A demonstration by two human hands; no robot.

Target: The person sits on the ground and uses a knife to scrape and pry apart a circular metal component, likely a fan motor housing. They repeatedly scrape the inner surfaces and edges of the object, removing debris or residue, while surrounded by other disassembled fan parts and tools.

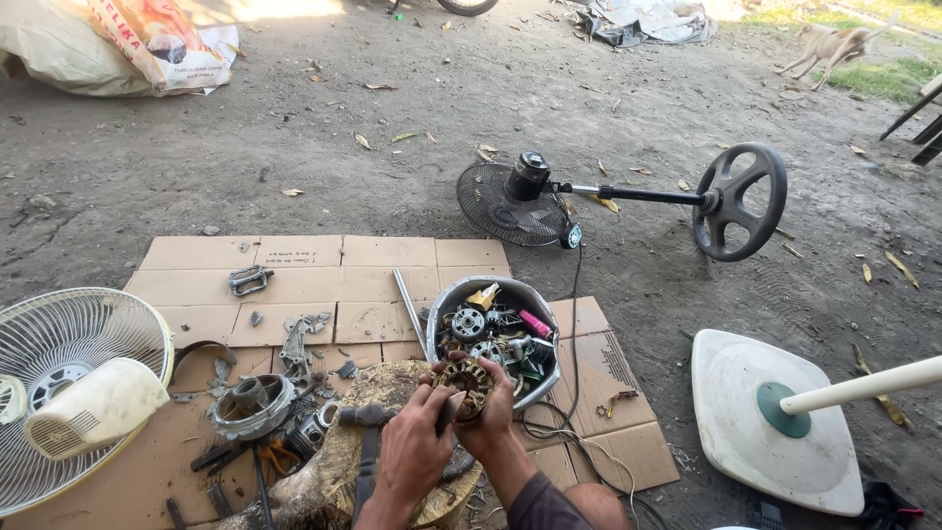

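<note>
white fan (69,388) cut off at left edge, stator's (464,385) lower half hidden behind hands, bowl parts (496,339) too small to identify

the cardboard sheets (334,285) are plain tan with darker fold lines in a grid. the fan motor core (464,383) in the hands shows copper-brown coils inside a dull grey ring. the bowl (446,294) is grey metal, and among its parts lie a pink piece (535,323) and a yellow scrap (483,296). the standing fan (628,201) on the dirt is black all over. the fan guard (74,339) at the left is cream-white wire — its motor cover (93,407) cream too. the fan base (775,427) is off-white with a green collar (782,409). the ground is grey-brown with dry yellow leaves.
</note>
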